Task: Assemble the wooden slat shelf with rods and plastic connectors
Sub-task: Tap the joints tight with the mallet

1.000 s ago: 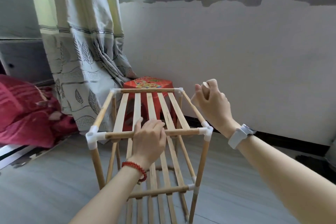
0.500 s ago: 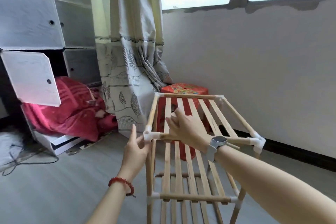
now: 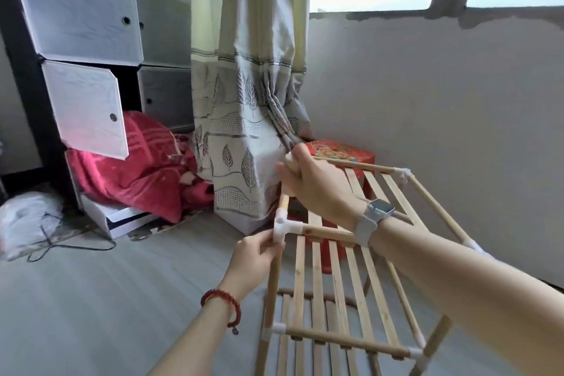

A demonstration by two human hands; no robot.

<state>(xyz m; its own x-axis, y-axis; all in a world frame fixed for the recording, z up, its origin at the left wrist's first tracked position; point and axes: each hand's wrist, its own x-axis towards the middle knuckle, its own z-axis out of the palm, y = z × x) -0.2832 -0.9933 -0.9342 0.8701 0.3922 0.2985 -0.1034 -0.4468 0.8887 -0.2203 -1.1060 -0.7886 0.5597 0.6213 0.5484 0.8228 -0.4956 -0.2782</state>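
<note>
The wooden slat shelf (image 3: 351, 281) stands on the floor, two tiers of pale slats framed by rods and white plastic connectors. My left hand (image 3: 254, 256) pinches the near-left top corner connector (image 3: 282, 226) from the left side. My right hand (image 3: 317, 185), with a watch on its wrist, reaches across the top tier and curls round the far-left top corner of the frame. That far-left connector is hidden under its fingers. The far-right top connector (image 3: 403, 174) and the lower front connectors (image 3: 416, 354) are in plain sight.
A red stool (image 3: 341, 149) stands behind the shelf against the wall. A patterned curtain (image 3: 244, 119) hangs just left of it. Further left are a cube cabinet (image 3: 91, 40), a red blanket (image 3: 143, 168) and a white bag with a cable (image 3: 33, 220) on the grey floor.
My view has swung left. My right hand moved from the middle of the top tier to the far-left corner. My left hand went from open beside the post to pinching the near-left connector.
</note>
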